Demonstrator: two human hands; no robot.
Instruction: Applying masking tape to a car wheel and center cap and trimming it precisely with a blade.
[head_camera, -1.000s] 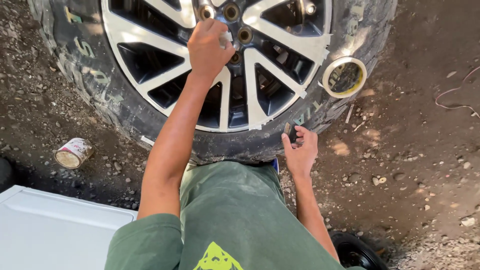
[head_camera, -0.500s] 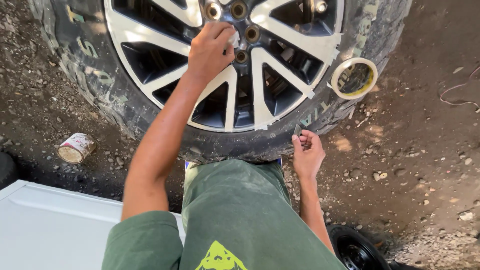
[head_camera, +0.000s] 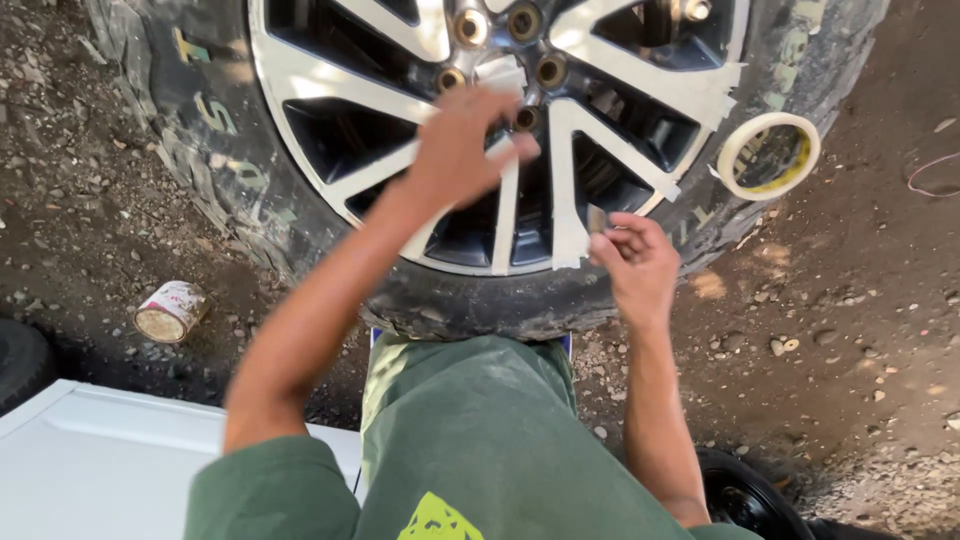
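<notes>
A car wheel lies in front of me, its alloy rim (head_camera: 330, 90) silver and black with strips of pale masking tape along the spokes. My left hand (head_camera: 462, 145) hovers over the spokes just below the hub, fingers spread and blurred, touching a taped spoke (head_camera: 507, 215). My right hand (head_camera: 632, 262) is at the lower rim edge, pinching a small flat grey piece (head_camera: 597, 219) between thumb and fingers. The black tyre (head_camera: 200, 120) surrounds the rim. My green trousers (head_camera: 470, 430) fill the bottom of the view.
A roll of masking tape (head_camera: 768, 152) rests on the tyre at the right. A small tin can (head_camera: 170, 311) lies on the dirt at the left. A white panel (head_camera: 110, 470) sits bottom left, a dark round object (head_camera: 750, 495) bottom right. Stony dirt surrounds everything.
My right hand rose from the ground near the tyre up to the rim's lower edge. My left hand slid slightly down from the hub onto the spokes.
</notes>
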